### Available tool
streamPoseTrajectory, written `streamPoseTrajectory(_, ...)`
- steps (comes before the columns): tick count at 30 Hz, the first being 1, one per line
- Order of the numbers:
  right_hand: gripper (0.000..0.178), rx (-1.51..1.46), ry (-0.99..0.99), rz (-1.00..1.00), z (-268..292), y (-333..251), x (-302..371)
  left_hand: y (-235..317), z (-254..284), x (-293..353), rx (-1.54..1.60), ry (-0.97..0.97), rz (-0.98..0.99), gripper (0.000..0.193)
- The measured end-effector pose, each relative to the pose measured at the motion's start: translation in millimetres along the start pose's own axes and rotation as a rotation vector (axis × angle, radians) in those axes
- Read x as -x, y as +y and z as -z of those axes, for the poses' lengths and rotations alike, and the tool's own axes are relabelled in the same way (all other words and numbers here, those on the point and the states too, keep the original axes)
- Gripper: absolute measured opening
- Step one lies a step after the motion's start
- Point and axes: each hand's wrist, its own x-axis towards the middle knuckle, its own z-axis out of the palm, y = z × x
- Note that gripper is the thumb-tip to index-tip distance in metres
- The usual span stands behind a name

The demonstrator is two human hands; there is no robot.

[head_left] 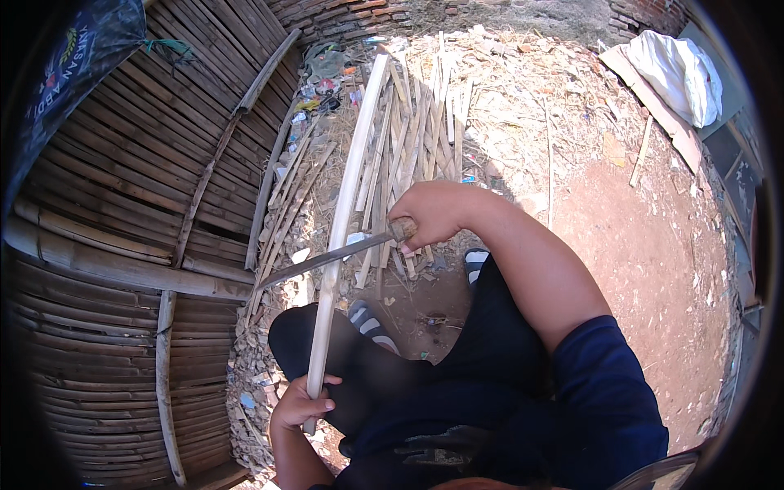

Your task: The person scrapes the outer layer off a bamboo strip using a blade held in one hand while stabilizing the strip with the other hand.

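A long pale strip of split bamboo [349, 184] slants up and away from me, its near end beside my left leg. My left hand [300, 403] grips it close to that near end, thumb and fingers wrapped round it. In my right hand [426, 214] is a machete, held by its wooden handle [402, 229]. The machete's long dark blade [306, 265] points left and crosses the bamboo strip around its middle, apparently against it. Whether the edge bites into the strip cannot be made out.
Many loose bamboo strips [412, 135] lie piled on the ground ahead. A bamboo-slat wall [122, 155] stands close on my left, and a brick wall [457, 16] lies beyond. A white sack [678, 73] rests at the far right. My sandalled feet [373, 327] are below the strip.
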Motion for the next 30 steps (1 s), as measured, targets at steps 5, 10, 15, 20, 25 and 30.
streamPoseTrajectory(5,0.045,-0.038,0.083,0.095,-5.7,17.0,-8.7,3.2,-4.0,6.1,-0.098,0.052,0.025,0.047)
streamPoseTrajectory(10,0.059,-0.165,0.536,-0.36,5.0,93.5,-15.4,7.7,-6.3,3.0,-0.1,0.105,0.057,0.046)
streamPoseTrajectory(15,0.056,-0.167,0.327,-0.221,16.0,54.2,-0.7,3.7,-3.6,2.6,-0.095,0.077,0.022,0.045)
streamPoseTrajectory(20,0.034,0.079,0.134,0.112,-16.5,-7.4,-4.8,1.7,-3.2,1.0,-0.063,0.049,0.025,0.045)
streamPoseTrajectory(25,0.035,-0.019,0.227,0.056,-1.1,34.4,-12.9,2.2,-5.7,1.8,-0.181,0.101,0.025,0.046)
streamPoseTrajectory(30,0.041,-0.098,0.733,-0.462,11.0,95.2,-10.4,7.6,-6.2,0.0,-0.11,0.098,0.052,0.045)
